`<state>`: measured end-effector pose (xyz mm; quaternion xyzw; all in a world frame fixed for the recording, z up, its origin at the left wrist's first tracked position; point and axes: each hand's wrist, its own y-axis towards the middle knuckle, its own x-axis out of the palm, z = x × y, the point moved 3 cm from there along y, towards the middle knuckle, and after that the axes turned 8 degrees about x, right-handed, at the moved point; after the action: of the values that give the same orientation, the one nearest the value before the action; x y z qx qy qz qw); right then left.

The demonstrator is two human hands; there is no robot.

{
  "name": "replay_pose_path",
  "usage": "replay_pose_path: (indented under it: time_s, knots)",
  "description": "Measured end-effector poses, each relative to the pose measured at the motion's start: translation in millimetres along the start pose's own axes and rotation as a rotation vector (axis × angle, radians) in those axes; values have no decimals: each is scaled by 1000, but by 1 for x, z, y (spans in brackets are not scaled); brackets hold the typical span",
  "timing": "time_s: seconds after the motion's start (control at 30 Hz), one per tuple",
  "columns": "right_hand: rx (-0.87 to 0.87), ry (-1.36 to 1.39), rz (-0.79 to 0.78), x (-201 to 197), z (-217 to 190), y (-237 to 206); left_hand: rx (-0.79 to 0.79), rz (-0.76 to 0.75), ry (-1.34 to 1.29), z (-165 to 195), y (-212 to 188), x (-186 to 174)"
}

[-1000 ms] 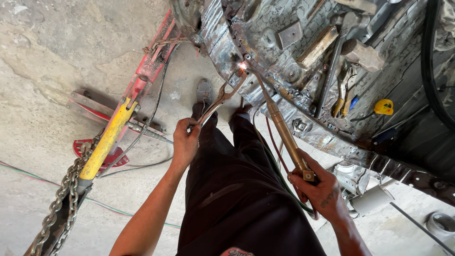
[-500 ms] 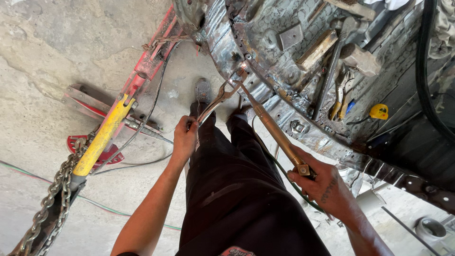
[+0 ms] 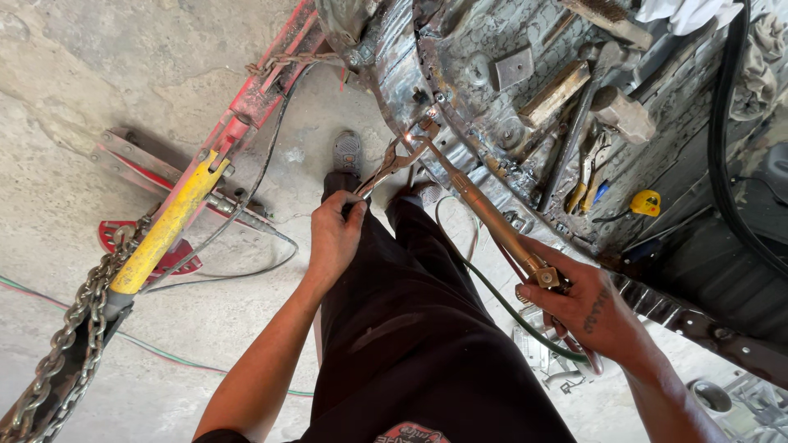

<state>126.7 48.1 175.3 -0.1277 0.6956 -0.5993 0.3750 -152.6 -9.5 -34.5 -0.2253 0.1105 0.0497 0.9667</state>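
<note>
Head view: right hand (image 3: 593, 312), lower right of the frame, clenches the brass torch (image 3: 492, 217) handle; left hand (image 3: 335, 232), centre, grips the pliers (image 3: 387, 166). Both tool tips meet at the scorched metal panel edge (image 3: 427, 90), upper centre, beyond a yellow hydraulic ram (image 3: 164, 226) at left.

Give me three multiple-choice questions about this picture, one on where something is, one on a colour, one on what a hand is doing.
1. Where does the small yellow tape measure lie?
A. on the concrete floor by the chain
B. on the metal car floor panel, right of the tools
C. in the left hand

2. What colour is the sleeve on the pulling ram?
A. blue
B. green
C. yellow

3. What is the left hand doing?
A. gripping pliers
B. hanging free
C. holding the chain

Answers:
1 B, it sits on the panel beside the hammer.
2 C, it is yellow beside the chain.
3 A, fingers wrap the handles; the right hand holds the torch.
</note>
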Motion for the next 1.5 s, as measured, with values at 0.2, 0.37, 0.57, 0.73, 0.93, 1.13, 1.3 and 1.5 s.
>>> replay_pose_path:
  time_s: [0.2, 0.37, 0.57, 0.73, 0.93, 1.13, 1.3, 1.5]
  knots:
    - [18, -59, 32, 0, 1, 4, -75, -43, -1, -2, 3, 2]
    - [18, -59, 24, 0, 2, 5, -81, -57, -54, 0, 7, 6]
    - [-1, -66, 30, -1, -4, 5, -122, -60, -84, 2, 12, 12]
    - [9, -59, 32, -2, -7, 3, -98, -46, -131, -4, 20, 17]
    - [21, -55, 31, -3, -8, 3, -99, -58, -152, -9, 25, 26]
    - [13, -79, 48, -3, -7, 4, -116, -65, -191, -10, 29, 32]
    - [8, -83, 44, -3, -5, 6, -107, -54, -199, -9, 32, 33]
    - [20, -116, 34, -6, -7, 7, -187, -96, -222, -10, 34, 30]
